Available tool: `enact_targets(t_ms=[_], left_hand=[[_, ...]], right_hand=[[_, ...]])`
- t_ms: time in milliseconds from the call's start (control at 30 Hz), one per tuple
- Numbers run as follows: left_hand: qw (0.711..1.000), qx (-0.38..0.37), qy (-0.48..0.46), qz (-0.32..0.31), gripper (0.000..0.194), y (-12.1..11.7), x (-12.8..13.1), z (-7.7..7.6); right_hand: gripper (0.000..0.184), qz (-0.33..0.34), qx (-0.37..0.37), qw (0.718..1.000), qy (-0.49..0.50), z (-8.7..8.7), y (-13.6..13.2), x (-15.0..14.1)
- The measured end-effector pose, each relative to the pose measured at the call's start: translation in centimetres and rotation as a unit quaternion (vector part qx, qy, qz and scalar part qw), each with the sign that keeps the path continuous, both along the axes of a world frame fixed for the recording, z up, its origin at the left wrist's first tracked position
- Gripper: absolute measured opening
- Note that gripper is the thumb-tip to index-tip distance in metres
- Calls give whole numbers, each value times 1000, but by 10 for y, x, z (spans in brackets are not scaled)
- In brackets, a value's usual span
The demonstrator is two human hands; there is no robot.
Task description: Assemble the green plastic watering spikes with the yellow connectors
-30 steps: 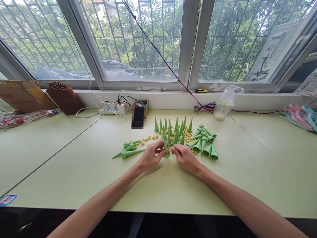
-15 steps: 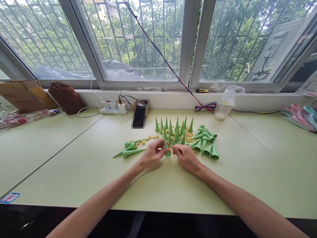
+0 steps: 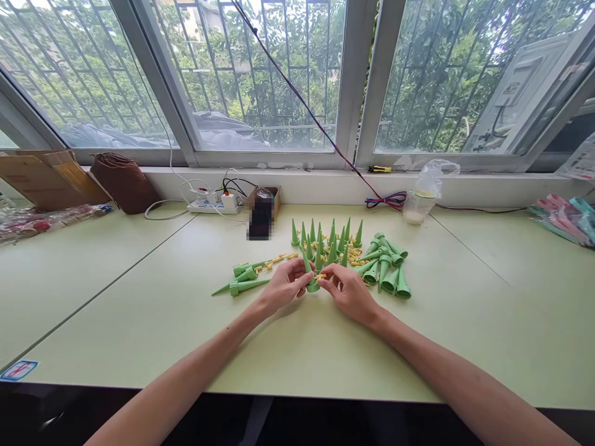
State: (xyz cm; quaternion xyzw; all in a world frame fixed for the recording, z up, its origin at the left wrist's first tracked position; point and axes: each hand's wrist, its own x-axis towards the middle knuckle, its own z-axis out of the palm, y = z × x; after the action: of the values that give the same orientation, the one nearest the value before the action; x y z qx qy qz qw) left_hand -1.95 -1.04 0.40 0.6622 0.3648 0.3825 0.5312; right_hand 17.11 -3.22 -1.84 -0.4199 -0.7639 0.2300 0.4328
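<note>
Green plastic, a single spike (image 3: 307, 265), pinched near its wide base between thumb and fingers of the left hand (image 3: 281, 288). Tilted a little more to the left than half a second ago, tip leaning away from the right hand (image 3: 354, 297). Newly plain to view too: a small yellow piece (image 3: 321, 276), lying crosswise at the spike's lower side, with the right thumb and fingertips apparently clamped on its outer end. Mostly covered by those fingers just earlier. In effect, contact between spike and piece at one spot, by the look of it, with both hands engaged there; too small to tell how firmly joined. Impossible to say, too, whether resting on the counter (image 3: 297, 353) or held just above it. Just beyond the hands, a cluster of upright spikes (image 3: 333, 250) with yellow pieces (image 3: 354, 255) scattered among them; to the right, a heap of toppled spikes (image 3: 385, 265); to the left, three lying spikes (image 3: 246, 286).
</note>
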Motion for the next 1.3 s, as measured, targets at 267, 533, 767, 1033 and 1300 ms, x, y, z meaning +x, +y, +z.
enact_targets(t_ms=[267, 533, 767, 1033, 1300], left_hand=[[999, 25, 20, -16, 32, 0, -1, -6], [996, 68, 51, -19, 27, -10, 3, 1], [993, 92, 75, -25, 26, -13, 6, 4], [998, 40, 50, -15, 30, -2, 1, -3], [999, 5, 20, -29, 32, 2, -2, -6]], right_hand=[[19, -15, -5, 1000, 5, -4, 1, -1], [41, -28, -6, 999, -19, -3, 0, -1], [45, -32, 8, 999, -40, -3, 1, -3], [33, -32, 2, 999, -34, -1, 1, -2], [15, 0, 6, 999, -37, -3, 2, -1]])
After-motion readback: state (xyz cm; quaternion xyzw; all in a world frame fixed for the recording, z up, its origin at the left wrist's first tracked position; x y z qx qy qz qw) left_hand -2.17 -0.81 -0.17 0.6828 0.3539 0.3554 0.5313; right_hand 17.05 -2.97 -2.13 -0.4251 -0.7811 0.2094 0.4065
